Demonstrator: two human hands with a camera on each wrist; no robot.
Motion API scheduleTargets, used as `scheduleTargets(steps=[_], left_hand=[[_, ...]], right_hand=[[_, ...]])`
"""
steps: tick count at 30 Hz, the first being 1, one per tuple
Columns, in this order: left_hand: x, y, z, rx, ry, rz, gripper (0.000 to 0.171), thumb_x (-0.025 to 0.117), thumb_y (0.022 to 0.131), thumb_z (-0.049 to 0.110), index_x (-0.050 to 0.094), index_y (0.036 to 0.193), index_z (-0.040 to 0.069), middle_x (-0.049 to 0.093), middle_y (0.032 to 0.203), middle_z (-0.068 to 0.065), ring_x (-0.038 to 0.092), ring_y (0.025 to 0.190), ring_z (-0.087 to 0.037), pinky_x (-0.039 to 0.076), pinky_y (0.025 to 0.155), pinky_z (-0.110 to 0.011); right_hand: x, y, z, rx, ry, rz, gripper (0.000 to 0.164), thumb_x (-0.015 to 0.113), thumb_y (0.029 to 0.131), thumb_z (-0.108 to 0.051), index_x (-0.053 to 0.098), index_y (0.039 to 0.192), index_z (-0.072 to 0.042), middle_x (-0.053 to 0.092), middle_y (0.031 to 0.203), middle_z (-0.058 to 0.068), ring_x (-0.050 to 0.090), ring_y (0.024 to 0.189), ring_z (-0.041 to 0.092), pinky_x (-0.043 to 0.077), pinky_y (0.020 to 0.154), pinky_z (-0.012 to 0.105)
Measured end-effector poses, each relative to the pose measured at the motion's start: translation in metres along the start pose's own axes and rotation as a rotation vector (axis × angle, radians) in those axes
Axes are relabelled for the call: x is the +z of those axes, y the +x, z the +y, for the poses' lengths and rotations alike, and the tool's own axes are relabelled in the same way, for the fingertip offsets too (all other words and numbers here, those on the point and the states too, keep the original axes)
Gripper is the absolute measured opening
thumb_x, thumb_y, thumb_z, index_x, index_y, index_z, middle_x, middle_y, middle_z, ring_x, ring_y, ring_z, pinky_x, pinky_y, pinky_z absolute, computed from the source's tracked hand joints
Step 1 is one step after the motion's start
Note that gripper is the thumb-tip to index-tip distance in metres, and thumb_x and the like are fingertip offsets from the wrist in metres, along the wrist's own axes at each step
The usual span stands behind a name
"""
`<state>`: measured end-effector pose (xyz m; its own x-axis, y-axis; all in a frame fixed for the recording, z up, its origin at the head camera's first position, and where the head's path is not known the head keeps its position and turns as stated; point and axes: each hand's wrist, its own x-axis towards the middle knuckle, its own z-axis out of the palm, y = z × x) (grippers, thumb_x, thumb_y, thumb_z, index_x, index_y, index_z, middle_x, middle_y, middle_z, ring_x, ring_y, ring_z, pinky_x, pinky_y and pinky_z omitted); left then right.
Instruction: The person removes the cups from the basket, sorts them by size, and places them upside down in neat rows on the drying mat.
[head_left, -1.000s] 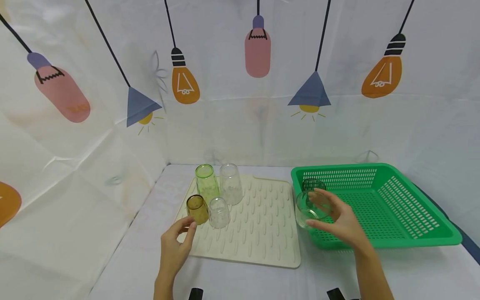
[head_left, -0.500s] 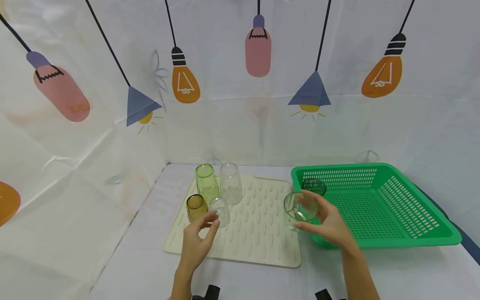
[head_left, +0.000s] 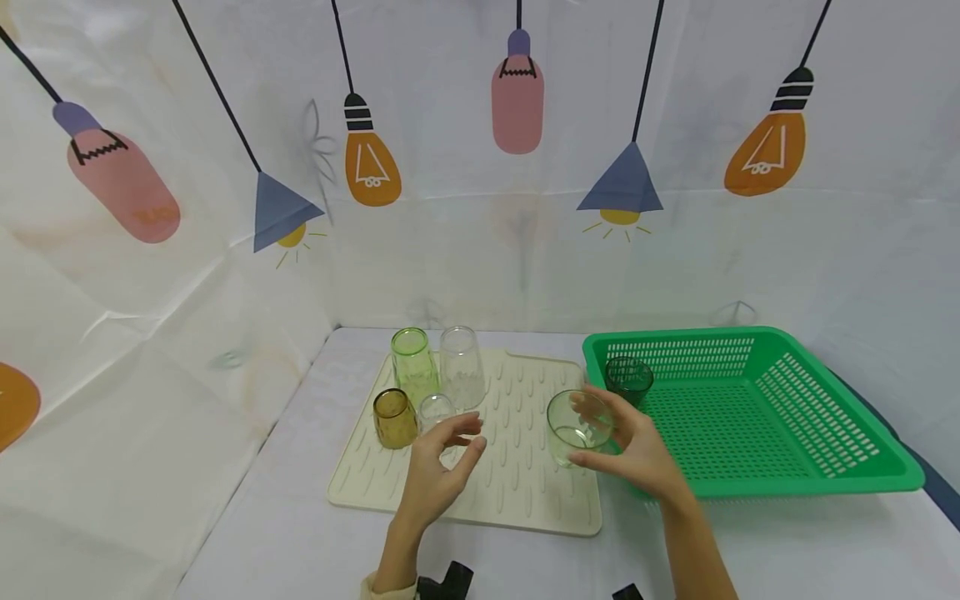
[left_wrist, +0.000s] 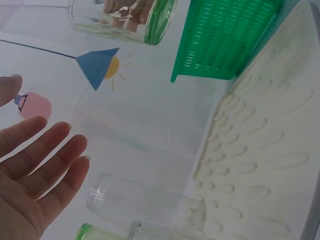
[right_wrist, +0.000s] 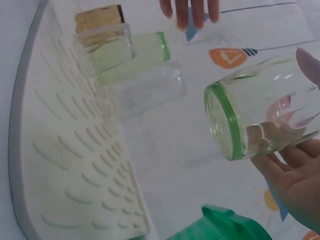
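My right hand [head_left: 641, 446] grips a wide, pale green drinking glass [head_left: 573, 417] by its side, above the right part of a cream drying mat [head_left: 517, 500]. In the right wrist view the held glass [right_wrist: 270, 110] shows a thicker green base. My left hand [head_left: 442, 467] hovers over the mat, its fingers loosely bent around nothing. Behind it, a small clear glass [head_left: 435, 408] is partly hidden. An amber glass [head_left: 394, 421], a tall light green glass [head_left: 414, 367] and a tall clear glass [head_left: 461, 367] stand close by on the mat's left side.
A green plastic basket [head_left: 817, 483] stands to the right of the mat, with a dark green glass [head_left: 628, 377] in its left back corner. A white cloth [head_left: 262, 533] covers the table. Behind is a white curtain [head_left: 450, 267] printed with lamps.
The right hand has carried the pale green glass left, from the basket's edge to over the mat. My left hand has moved right, from beside the amber glass past the small clear one.
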<state>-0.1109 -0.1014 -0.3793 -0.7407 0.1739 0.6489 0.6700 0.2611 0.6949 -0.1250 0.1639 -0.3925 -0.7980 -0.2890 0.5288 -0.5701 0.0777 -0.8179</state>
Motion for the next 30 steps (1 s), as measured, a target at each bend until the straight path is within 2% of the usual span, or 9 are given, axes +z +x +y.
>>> scheduleTargets(steps=[5, 14, 20, 25, 30], left_hand=[[0.009, 0.006, 0.005, -0.008, -0.056, -0.053, 0.029, 0.065, 0.080, -0.009, 0.060, 0.109, -0.012, 0.067, 0.098, -0.023, 0.064, 0.090, -0.038, 0.056, 0.071, -0.043], [0.024, 0.015, 0.012, -0.020, -0.128, -0.127, 0.032, 0.065, 0.080, -0.009, 0.059, 0.112, -0.013, 0.065, 0.103, -0.024, 0.064, 0.092, -0.034, 0.055, 0.074, -0.048], [0.029, 0.018, 0.014, -0.033, -0.167, -0.181, 0.035, 0.065, 0.080, -0.008, 0.057, 0.114, -0.013, 0.065, 0.106, -0.025, 0.062, 0.095, -0.039, 0.055, 0.076, -0.048], [0.036, 0.015, -0.002, -0.020, -0.187, -0.198, 0.040, 0.067, 0.079, -0.007, 0.057, 0.117, -0.012, 0.064, 0.109, -0.024, 0.062, 0.097, -0.039, 0.055, 0.076, -0.048], [0.043, 0.012, -0.018, -0.047, -0.203, -0.237, 0.050, 0.072, 0.080, 0.003, 0.054, 0.126, -0.004, 0.062, 0.116, -0.019, 0.061, 0.102, -0.035, 0.055, 0.078, -0.044]], right_hand=[[0.007, 0.000, 0.000, 0.021, 0.001, 0.003, 0.076, 0.077, 0.068, 0.011, 0.042, 0.135, 0.005, 0.058, 0.124, -0.003, 0.055, 0.117, 0.010, 0.045, 0.096, 0.022], [0.017, 0.003, 0.002, -0.064, 0.089, -0.019, 0.074, 0.074, 0.068, 0.016, 0.041, 0.134, 0.009, 0.059, 0.125, 0.003, 0.055, 0.118, 0.016, 0.044, 0.098, 0.025], [0.021, 0.004, 0.005, -0.085, 0.132, -0.030, 0.074, 0.073, 0.069, 0.017, 0.040, 0.135, 0.010, 0.058, 0.127, 0.003, 0.055, 0.118, 0.016, 0.043, 0.100, 0.026], [0.023, 0.005, 0.005, -0.092, 0.163, -0.029, 0.074, 0.073, 0.069, 0.016, 0.039, 0.135, 0.012, 0.057, 0.127, 0.014, 0.055, 0.119, 0.015, 0.043, 0.100, 0.026], [0.024, 0.005, 0.005, -0.109, 0.190, -0.038, 0.074, 0.074, 0.071, 0.012, 0.037, 0.135, 0.013, 0.054, 0.129, 0.021, 0.054, 0.119, 0.016, 0.042, 0.101, 0.028]])
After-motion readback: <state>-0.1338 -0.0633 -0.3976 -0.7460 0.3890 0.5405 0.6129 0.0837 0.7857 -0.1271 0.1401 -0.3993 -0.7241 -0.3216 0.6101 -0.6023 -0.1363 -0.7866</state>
